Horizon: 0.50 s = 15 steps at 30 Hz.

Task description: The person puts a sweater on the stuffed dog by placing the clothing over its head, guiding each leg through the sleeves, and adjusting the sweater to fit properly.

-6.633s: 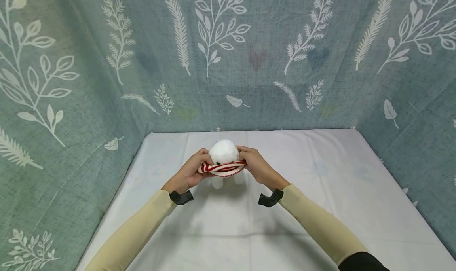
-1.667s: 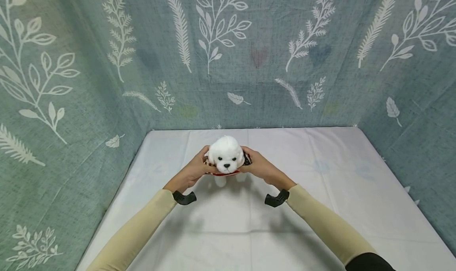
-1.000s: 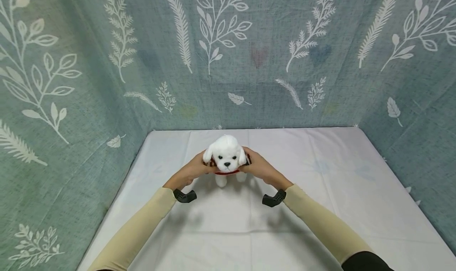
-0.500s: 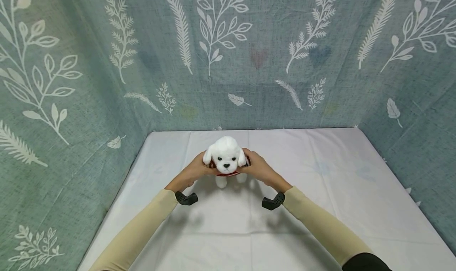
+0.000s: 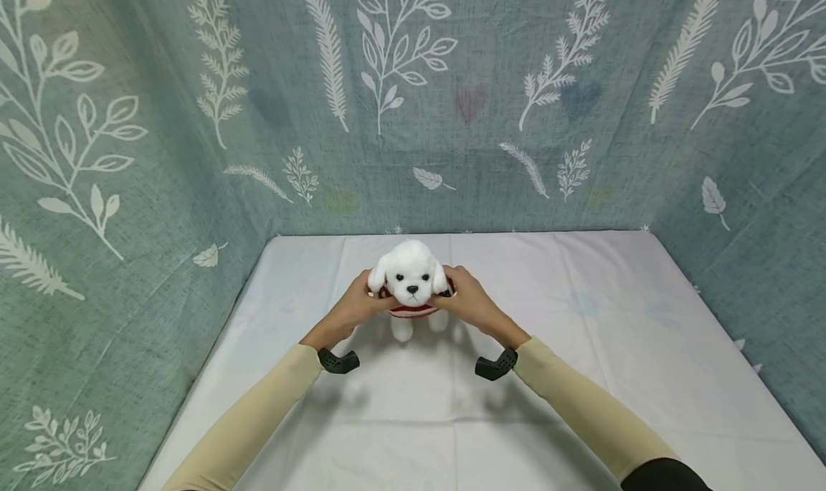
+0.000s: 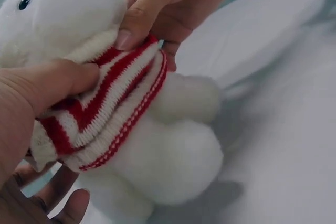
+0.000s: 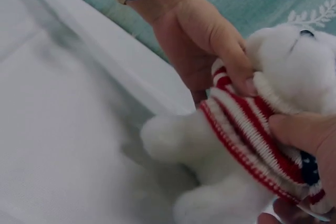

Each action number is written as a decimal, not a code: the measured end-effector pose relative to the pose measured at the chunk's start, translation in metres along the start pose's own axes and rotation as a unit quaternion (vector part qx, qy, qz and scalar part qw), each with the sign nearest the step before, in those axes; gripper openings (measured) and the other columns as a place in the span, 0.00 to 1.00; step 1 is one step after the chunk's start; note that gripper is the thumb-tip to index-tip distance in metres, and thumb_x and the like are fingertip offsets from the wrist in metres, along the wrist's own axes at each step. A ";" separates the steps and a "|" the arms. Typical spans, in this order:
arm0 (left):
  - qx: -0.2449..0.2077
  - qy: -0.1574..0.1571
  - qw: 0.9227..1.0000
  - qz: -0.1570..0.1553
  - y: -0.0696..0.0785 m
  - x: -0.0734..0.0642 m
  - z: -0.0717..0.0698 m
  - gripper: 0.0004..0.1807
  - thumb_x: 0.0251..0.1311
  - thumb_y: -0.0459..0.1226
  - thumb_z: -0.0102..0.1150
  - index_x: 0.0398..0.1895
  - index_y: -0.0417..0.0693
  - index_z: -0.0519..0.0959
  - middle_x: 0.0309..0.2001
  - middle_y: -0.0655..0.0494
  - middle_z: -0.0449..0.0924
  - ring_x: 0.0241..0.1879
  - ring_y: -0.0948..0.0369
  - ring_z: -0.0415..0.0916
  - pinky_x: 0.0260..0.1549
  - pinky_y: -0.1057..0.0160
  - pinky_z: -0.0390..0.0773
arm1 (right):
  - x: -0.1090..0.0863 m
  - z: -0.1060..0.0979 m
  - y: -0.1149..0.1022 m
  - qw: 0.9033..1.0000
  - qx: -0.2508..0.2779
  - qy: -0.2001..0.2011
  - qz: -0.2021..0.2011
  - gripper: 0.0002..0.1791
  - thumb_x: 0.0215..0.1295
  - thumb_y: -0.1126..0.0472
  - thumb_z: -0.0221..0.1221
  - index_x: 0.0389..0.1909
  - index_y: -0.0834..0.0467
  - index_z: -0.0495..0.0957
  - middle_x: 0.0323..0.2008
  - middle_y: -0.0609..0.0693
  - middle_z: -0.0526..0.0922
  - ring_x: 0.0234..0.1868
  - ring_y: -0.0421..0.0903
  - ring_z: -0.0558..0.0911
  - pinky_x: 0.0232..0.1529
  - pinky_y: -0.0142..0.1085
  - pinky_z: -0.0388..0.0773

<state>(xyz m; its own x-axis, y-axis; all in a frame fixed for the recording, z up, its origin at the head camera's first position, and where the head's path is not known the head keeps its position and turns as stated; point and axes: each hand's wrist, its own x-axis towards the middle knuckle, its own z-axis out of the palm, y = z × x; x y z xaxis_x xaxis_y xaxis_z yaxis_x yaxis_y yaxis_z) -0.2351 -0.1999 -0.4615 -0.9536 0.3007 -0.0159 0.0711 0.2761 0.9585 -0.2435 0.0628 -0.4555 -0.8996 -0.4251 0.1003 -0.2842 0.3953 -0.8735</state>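
Note:
A white plush dog (image 5: 411,261) stands on the white-covered table, facing the camera. It wears a red-and-white striped knitted sweater (image 6: 118,98), now below its head and round its chest; a navy patch with white dots shows on one side in the right wrist view. My left hand (image 5: 355,304) grips the sweater at one side of the dog, thumb on the front just under the chin. My right hand (image 5: 474,301) grips the opposite side likewise, its thumb (image 7: 289,129) pressing the stripes. Fingers behind the dog are mostly hidden. The white legs (image 6: 178,156) stick out below the hem.
The white tablecloth (image 5: 529,405) stretches round the dog, with fold creases. A blue-green curtain (image 5: 464,168) with white leaf prints hangs behind and at both sides. Black wrist bands (image 5: 338,362) sit on both wrists.
Earlier the sweater's striped neck opening covered the dog's face; it has since moved down below the head, and both ears hang free. In the last half second, slightly more striped front shows.

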 end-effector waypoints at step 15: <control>-0.047 0.015 0.998 -0.041 0.025 -0.002 0.013 0.40 0.59 0.54 0.73 0.72 0.54 0.69 0.66 0.54 0.73 0.68 0.54 0.68 0.67 0.45 0.66 | -0.009 -0.006 -0.009 0.995 0.085 0.038 0.039 0.27 0.66 0.48 0.69 0.64 0.50 0.77 0.58 0.49 0.79 0.58 0.49 0.78 0.56 0.49 0.78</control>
<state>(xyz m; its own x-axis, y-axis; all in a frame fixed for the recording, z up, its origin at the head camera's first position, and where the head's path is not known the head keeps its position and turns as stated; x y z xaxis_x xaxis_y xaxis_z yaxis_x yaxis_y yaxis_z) -0.2275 -0.1821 -0.4416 -0.9634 0.2532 -0.0880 -0.0336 0.2117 0.9768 -0.2346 0.0684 -0.4460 -0.9410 -0.3335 0.0581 -0.1571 0.2783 -0.9475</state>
